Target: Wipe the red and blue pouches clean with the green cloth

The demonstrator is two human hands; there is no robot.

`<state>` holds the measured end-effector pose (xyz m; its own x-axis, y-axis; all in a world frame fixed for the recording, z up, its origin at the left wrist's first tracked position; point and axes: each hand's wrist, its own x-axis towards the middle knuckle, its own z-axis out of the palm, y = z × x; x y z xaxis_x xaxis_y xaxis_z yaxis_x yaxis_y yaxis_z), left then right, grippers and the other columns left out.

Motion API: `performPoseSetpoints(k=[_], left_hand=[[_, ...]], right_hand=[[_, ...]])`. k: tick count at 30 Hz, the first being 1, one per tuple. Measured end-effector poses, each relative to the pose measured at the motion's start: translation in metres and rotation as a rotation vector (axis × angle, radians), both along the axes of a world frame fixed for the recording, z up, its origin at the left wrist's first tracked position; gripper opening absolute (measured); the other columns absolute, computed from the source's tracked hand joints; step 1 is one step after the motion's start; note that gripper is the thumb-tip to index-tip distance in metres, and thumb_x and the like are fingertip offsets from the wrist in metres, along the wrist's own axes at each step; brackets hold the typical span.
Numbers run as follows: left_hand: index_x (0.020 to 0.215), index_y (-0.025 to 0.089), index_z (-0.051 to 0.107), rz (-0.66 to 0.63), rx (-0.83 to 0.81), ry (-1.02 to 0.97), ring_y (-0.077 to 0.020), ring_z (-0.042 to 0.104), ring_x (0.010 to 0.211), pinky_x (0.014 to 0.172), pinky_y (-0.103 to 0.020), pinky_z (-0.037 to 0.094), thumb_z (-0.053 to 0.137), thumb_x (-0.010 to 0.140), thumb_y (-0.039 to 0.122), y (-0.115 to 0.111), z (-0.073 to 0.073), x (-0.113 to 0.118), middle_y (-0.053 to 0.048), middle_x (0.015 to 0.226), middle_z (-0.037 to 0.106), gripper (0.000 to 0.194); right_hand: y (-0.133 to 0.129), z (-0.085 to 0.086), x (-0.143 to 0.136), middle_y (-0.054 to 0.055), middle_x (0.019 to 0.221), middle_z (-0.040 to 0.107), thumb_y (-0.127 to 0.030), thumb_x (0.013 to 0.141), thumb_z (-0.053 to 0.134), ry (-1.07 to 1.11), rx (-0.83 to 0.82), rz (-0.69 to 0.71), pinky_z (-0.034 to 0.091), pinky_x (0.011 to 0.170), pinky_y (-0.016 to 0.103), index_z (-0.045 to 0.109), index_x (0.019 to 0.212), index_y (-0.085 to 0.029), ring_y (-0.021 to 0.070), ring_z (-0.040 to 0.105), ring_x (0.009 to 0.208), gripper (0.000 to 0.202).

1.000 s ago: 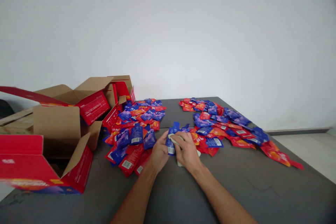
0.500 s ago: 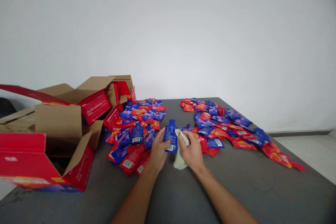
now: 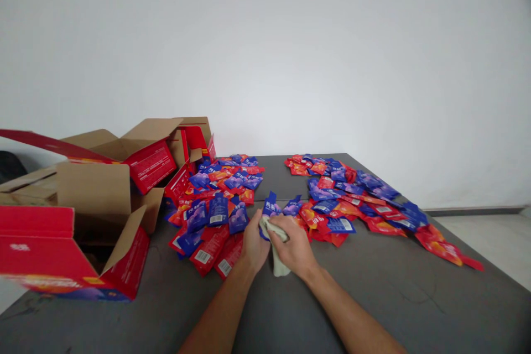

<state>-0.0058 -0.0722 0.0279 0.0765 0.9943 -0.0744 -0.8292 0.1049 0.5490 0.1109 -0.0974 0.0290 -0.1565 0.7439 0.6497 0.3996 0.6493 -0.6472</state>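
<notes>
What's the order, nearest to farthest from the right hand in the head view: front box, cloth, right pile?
1. Cloth: held in the right hand.
2. Right pile: beyond that hand, to its right.
3. Front box: away at the far left.

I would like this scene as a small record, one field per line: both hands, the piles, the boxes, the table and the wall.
Left hand: holds a flat blue printed pouch
Right hand: holds a pale, crumpled fabric cloth against the pouch
Left pile: flat red and blue printed pouches, beside the boxes
Right pile: similar pouches, spread along the table
Boxes: open red-and-brown cardboard, at the left
Table: dark grey, flat
Wall: plain white
</notes>
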Motion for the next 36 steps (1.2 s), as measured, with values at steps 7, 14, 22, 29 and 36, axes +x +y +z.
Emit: performPoseSetpoints(k=[7,14,22,29,36], left_hand=[[0.101,0.013,0.071,-0.107,-0.01,-0.013,-0.0167,0.07,0.089,0.091,-0.029,0.054,0.061,0.088,0.023,-0.006,0.008,0.004,-0.006,0.096,0.073,0.018],[0.108,0.014,0.07,-0.138,0.043,0.17,-0.0234,0.067,0.104,0.091,-0.033,0.054,0.064,0.085,0.029,-0.008,0.0,0.013,-0.009,0.109,0.072,0.029],[0.117,0.013,0.069,0.003,0.163,0.361,-0.0274,0.065,0.108,0.094,-0.039,0.051,0.054,0.073,0.026,0.0,-0.005,-0.004,-0.008,0.106,0.073,0.047],[0.128,0.022,0.065,0.299,0.278,0.976,-0.0277,0.047,0.134,0.118,-0.041,0.026,0.059,0.076,0.015,0.009,-0.008,-0.017,-0.007,0.138,0.06,0.053],[0.122,0.017,0.066,0.619,0.349,1.559,-0.0359,0.036,0.141,0.119,-0.051,0.02,0.059,0.079,0.013,0.015,-0.011,-0.048,-0.017,0.147,0.048,0.043]], right_hand=[[0.011,-0.002,0.013,0.008,0.114,0.069,-0.02,0.091,0.059,-0.069,0.139,-0.165,0.05,0.093,0.042,0.071,0.114,-0.026,0.024,0.061,0.104,0.027],[0.013,0.005,0.028,0.009,0.114,0.067,-0.022,0.092,0.056,-0.084,0.111,-0.313,0.049,0.093,0.041,0.072,0.113,-0.024,0.024,0.059,0.105,0.026],[-0.003,0.007,0.001,0.006,0.112,0.068,-0.016,0.09,0.055,-0.194,0.02,-0.001,0.049,0.092,0.037,0.072,0.113,-0.028,0.0218,0.06,0.103,0.031],[0.002,-0.008,0.005,0.009,0.111,0.069,-0.01,0.081,0.057,-0.366,-0.099,-0.134,0.049,0.095,0.036,0.074,0.107,-0.021,0.0239,0.061,0.103,0.032],[0.009,-0.013,0.018,0.012,0.115,0.069,-0.015,0.081,0.059,-0.513,-0.165,-0.302,0.05,0.095,0.039,0.075,0.1,-0.021,0.0281,0.063,0.105,0.026]])
